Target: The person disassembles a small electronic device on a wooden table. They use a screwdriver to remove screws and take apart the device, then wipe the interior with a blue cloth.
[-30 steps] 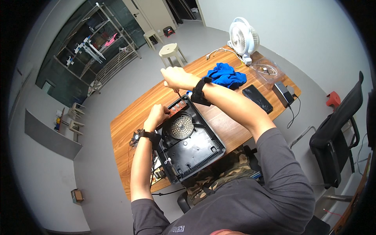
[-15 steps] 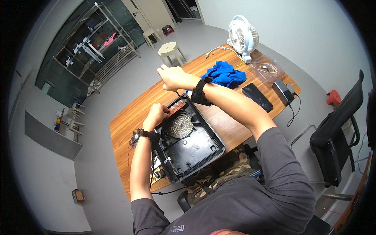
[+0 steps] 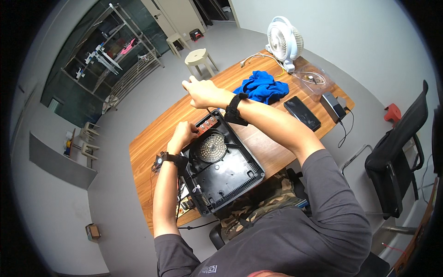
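A black plastic appliance housing, open side up, lies tilted across the near edge of the table. Inside it sits a round grille, and a narrow orange-red strip with several metal studs runs along its far end. My left hand is closed at the left end of that strip, its fingertips pinching it. Above the far end, my right hand is closed in a fist round a tool whose handle is hidden. Only a thin dark shaft, like a screwdriver's, shows below the fist, pointing down at the strip.
On the wooden table lie a blue cloth, a phone, a clear plastic box and a grey-black device. A white fan stands at the far right corner. Small parts and cables lie left of the housing. A black chair is at right.
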A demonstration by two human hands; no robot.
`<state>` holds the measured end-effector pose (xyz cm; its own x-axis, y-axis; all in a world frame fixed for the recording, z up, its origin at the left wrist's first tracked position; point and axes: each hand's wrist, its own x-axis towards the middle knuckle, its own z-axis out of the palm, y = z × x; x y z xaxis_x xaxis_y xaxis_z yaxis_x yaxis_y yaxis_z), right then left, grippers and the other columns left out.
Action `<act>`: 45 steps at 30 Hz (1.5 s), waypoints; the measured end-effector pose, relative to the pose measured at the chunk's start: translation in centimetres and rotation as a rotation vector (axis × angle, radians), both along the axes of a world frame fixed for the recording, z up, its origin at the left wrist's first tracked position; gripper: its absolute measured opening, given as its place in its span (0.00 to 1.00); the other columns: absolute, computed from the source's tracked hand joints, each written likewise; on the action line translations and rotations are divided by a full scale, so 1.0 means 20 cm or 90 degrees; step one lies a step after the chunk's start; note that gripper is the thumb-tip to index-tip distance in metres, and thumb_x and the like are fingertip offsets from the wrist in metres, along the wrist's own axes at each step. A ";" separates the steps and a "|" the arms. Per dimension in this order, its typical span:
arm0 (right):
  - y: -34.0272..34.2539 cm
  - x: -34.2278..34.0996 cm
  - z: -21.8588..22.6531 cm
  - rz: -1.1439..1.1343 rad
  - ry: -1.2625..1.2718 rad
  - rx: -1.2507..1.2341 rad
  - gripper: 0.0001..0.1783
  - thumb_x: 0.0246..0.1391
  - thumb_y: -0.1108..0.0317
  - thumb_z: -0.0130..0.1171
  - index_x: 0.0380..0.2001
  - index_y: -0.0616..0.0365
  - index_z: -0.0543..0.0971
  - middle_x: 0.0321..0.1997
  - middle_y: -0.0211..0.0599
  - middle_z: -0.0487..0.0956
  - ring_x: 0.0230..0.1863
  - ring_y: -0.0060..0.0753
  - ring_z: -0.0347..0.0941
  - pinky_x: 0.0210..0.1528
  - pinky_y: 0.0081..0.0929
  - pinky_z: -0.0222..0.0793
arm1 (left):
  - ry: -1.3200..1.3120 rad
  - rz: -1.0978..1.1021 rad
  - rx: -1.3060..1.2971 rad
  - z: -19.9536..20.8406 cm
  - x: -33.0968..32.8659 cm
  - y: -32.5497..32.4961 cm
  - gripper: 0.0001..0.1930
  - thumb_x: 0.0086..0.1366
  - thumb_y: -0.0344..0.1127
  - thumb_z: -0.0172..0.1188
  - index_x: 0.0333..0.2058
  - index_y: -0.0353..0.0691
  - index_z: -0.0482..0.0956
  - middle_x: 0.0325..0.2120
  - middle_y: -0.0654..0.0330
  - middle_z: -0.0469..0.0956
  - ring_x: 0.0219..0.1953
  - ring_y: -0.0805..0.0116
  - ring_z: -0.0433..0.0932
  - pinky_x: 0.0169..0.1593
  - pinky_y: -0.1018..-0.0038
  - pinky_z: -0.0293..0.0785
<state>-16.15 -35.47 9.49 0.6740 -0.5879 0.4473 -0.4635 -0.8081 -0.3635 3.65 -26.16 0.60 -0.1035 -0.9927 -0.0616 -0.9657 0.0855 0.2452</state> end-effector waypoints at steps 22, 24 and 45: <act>-0.07 0.01 -0.03 0.063 -0.072 0.004 0.22 0.47 0.78 0.60 0.47 0.64 0.68 0.49 0.60 0.72 0.47 0.67 0.76 0.48 0.54 0.75 | 0.016 0.020 0.021 0.00 0.00 -0.01 0.13 0.50 0.26 0.72 0.37 0.33 0.88 0.28 0.51 0.87 0.27 0.63 0.86 0.34 0.68 0.81; -0.07 0.01 -0.02 0.059 -0.079 0.005 0.22 0.47 0.78 0.60 0.47 0.64 0.68 0.49 0.60 0.72 0.47 0.67 0.76 0.49 0.54 0.74 | 0.008 0.011 0.018 0.01 -0.01 0.00 0.13 0.50 0.27 0.72 0.37 0.33 0.88 0.28 0.51 0.87 0.27 0.63 0.86 0.35 0.68 0.81; -0.06 0.01 -0.06 0.056 -0.058 0.008 0.22 0.48 0.78 0.60 0.48 0.65 0.68 0.49 0.60 0.72 0.47 0.66 0.76 0.48 0.54 0.75 | 0.050 0.015 0.025 -0.02 0.02 -0.01 0.12 0.51 0.24 0.70 0.37 0.31 0.87 0.24 0.52 0.85 0.23 0.68 0.84 0.29 0.70 0.80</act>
<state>-15.90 -36.75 8.26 0.6803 -0.5340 0.5021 -0.3555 -0.8394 -0.4111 4.03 -26.45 0.18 -0.0855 -0.9920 -0.0929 -0.9450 0.0512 0.3229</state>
